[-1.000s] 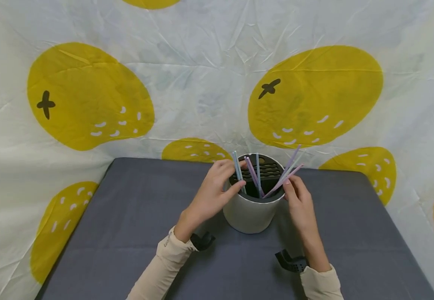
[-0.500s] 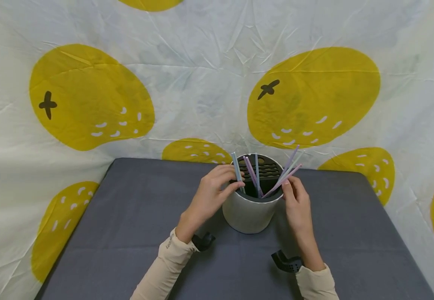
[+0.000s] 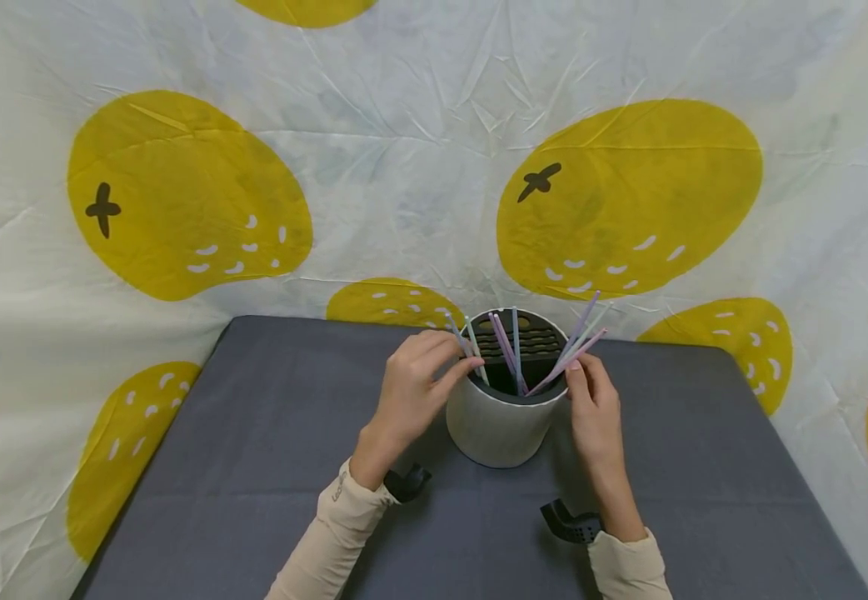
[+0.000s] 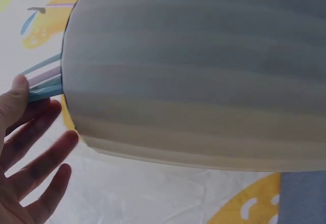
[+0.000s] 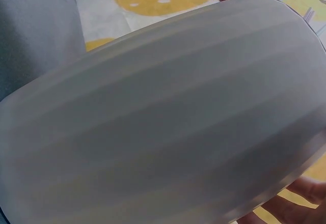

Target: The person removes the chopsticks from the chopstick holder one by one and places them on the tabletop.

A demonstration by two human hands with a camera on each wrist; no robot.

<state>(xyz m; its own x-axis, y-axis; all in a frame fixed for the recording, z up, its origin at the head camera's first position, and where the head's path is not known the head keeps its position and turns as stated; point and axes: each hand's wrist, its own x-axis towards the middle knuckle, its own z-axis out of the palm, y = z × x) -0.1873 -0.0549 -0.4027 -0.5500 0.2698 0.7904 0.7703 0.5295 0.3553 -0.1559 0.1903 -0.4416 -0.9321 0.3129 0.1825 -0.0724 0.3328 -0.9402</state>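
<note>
A round, pale utensil holder (image 3: 500, 435) with a black slotted top stands upright on the table. Several pastel straws lean in its front opening: purple ones (image 3: 504, 340) in the middle and a pink one (image 3: 580, 351) among the bunch tilted right. At the left rim my left hand (image 3: 413, 385) pinches a blue straw (image 3: 454, 327) between thumb and fingers, a pale green straw (image 3: 473, 340) just beside it. In the left wrist view, the thumb lies over the ends of the straws (image 4: 46, 81). My right hand (image 3: 597, 412) rests against the holder's right side, fingers at the rim.
A dark grey cloth covers the table (image 3: 291, 400). Right behind its back edge hangs a white curtain (image 3: 404, 183) printed with large yellow fruit shapes. Black wrist straps (image 3: 572, 523) sit at both cuffs.
The blue straw at the left has tilted left, away from the pale green one, as my left hand shifted left and slightly down. My right hand stays at the holder's right rim.
</note>
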